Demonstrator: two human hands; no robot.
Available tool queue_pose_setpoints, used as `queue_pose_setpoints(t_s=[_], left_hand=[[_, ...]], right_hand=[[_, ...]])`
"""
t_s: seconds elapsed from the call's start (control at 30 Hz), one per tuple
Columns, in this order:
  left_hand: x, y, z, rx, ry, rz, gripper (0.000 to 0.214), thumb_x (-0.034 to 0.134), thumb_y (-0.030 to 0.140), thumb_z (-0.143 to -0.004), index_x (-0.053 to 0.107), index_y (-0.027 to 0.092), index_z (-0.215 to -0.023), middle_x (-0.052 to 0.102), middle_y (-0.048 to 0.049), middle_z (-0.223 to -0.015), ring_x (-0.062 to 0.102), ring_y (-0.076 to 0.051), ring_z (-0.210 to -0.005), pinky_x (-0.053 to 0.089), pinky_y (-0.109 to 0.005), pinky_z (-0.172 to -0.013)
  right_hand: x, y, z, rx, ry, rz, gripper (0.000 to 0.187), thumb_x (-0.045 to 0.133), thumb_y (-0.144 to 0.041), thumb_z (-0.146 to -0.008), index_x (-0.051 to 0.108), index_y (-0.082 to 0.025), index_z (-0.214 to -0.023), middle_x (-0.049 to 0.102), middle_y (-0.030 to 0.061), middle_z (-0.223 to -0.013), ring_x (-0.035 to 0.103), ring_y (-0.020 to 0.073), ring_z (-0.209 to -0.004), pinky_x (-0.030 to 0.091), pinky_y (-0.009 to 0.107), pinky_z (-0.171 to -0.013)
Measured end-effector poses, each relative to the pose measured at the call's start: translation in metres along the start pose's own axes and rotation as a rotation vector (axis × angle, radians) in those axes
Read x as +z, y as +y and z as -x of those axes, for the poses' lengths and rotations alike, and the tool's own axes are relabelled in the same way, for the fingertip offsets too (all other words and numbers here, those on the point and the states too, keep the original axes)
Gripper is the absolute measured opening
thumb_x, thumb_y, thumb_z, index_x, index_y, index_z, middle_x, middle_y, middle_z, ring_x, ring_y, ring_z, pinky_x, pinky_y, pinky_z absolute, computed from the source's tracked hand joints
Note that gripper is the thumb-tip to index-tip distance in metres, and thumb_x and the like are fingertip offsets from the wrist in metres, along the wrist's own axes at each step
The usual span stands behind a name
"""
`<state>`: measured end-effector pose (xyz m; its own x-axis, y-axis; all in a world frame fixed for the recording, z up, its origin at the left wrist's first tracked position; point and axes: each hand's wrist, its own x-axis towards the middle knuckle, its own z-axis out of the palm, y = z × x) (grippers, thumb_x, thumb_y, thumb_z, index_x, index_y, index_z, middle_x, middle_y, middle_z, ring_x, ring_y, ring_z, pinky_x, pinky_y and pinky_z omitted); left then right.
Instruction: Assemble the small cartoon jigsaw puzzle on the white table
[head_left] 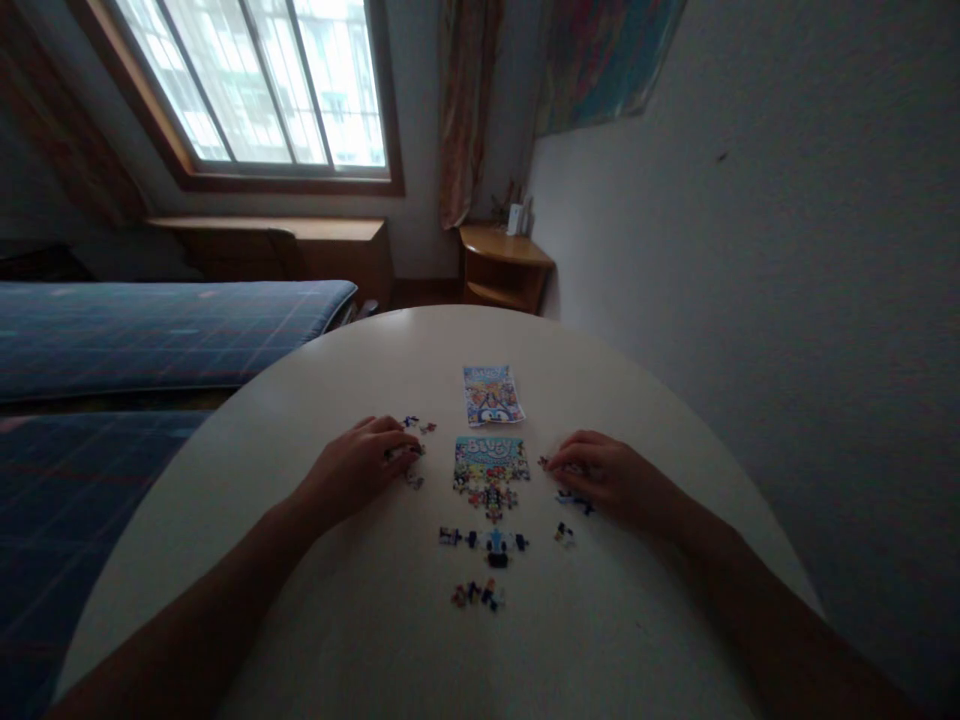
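"Teal-topped puzzle (491,460), mid-frame: which hand's nearer?"

"Right hand (600,468), just right of it; left hand (369,450) sits farther off, leftward. Both curl over loose pieces (414,481); whether pinching, I can't tell."

Across the far part of the puzzle (491,462) on the desk (375,600), large pale letters seem to read "BLUEY", though blurred. The sheet (489,392) just beyond bears similar lettering along its far edge, too faint to read surely.
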<state>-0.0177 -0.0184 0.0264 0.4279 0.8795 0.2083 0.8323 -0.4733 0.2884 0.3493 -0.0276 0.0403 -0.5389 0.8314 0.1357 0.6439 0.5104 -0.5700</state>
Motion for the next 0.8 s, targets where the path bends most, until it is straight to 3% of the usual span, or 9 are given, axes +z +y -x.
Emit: queue_pose_setpoints(t_s=[0.47,0.8], left_hand=[[0.016,0.011,-0.005,-0.031,0.062,0.041,0.016,0.053,0.027,-0.091,0.067,0.019,-0.093,0.068,-0.0086,-0.102,0.059,-0.026,-0.099,0.046,-0.043,-0.093],[0.010,0.016,-0.004,-0.051,0.071,0.072,0.011,0.060,0.025,-0.086,0.067,0.022,-0.094,0.072,-0.0066,-0.094,0.064,-0.026,-0.093,0.052,-0.039,-0.082]], right_hand=[[0.006,0.001,-0.002,-0.006,0.014,0.021,0.017,0.059,-0.032,-0.092,0.072,-0.021,-0.095,0.068,0.0082,-0.101,0.064,0.0175,-0.087,0.051,0.032,-0.079],[0.006,-0.008,-0.001,-0.035,0.023,0.028,0.013,0.061,-0.026,-0.091,0.072,-0.021,-0.096,0.070,0.0086,-0.100,0.065,0.0188,-0.091,0.050,0.033,-0.083]])
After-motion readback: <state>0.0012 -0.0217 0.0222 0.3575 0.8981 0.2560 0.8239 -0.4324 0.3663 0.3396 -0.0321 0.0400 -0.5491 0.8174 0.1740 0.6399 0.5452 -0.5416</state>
